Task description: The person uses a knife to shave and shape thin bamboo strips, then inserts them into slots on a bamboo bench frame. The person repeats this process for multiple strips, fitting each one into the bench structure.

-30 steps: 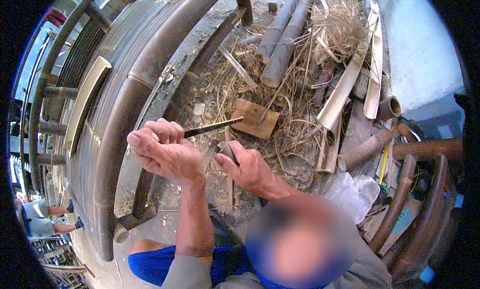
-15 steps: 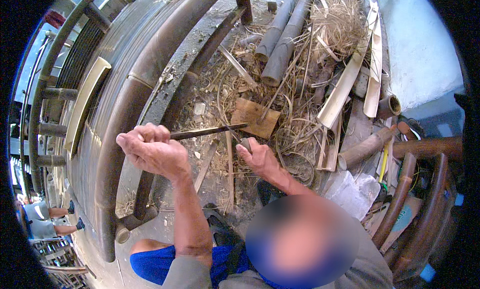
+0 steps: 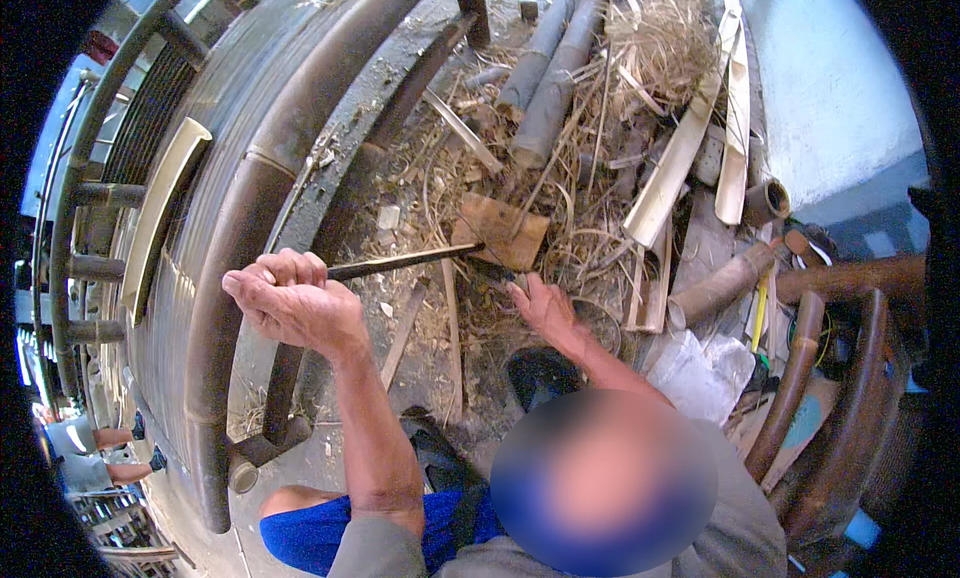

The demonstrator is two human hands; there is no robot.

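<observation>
My left hand (image 3: 298,303) is closed around one end of a dark, narrow bamboo strip (image 3: 405,262), its pale cut edge showing. The strip slants right, its far end over a square wooden block (image 3: 515,240) lying among shavings. Low and to the right, my right hand (image 3: 548,310) grips a knife; the short dark blade (image 3: 490,269) points left, just under the strip's far end. Most of the knife's handle is hidden by my fingers.
A bamboo bench (image 3: 250,203) runs along my left, with a split bamboo piece (image 3: 160,223) on it. Bamboo poles (image 3: 560,88), a heap of shavings (image 3: 665,48) and split lengths (image 3: 690,148) lie ahead. Right are a white bag (image 3: 700,378) and curved bamboo parts (image 3: 790,388).
My right hand and the knife have moved right and slightly down, from crossing the strip to below its end. My left hand has shifted slightly left with the strip.
</observation>
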